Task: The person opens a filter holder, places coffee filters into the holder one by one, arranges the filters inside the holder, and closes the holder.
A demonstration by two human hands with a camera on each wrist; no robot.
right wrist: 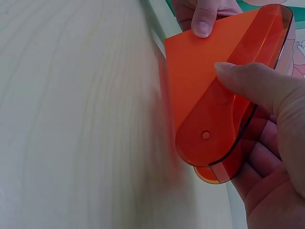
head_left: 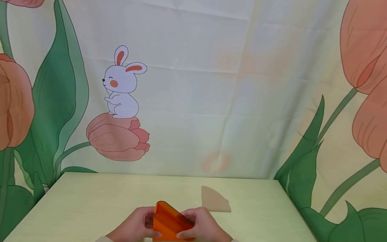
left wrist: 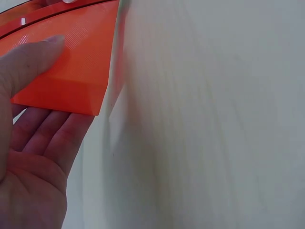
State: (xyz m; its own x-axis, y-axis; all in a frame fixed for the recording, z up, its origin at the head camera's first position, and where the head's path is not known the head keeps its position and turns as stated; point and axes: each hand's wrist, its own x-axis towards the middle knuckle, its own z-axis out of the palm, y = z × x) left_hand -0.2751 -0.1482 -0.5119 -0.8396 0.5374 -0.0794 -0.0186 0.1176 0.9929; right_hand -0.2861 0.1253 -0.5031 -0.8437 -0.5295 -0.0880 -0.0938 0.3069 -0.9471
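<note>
Both hands hold an orange wedge-shaped plastic case (head_left: 166,228) low over the near part of the table. It has a plain orange panel and, in the right wrist view, a see-through orange cover (right wrist: 202,114) with a rounded end and a small round pin. My left hand (head_left: 136,223) pinches one side of the case, thumb on the panel and fingers behind. The right hand (head_left: 207,225) grips the other side, its thumb on the front near the cover's edge and its fingers behind. What the case is for does not show.
A flat beige fan-shaped piece (head_left: 214,200) lies on the pale wood-grain table (head_left: 121,190), beyond the right hand. A cloth backdrop (head_left: 187,101) printed with a rabbit and tulips hangs behind the table's far edge and along its sides.
</note>
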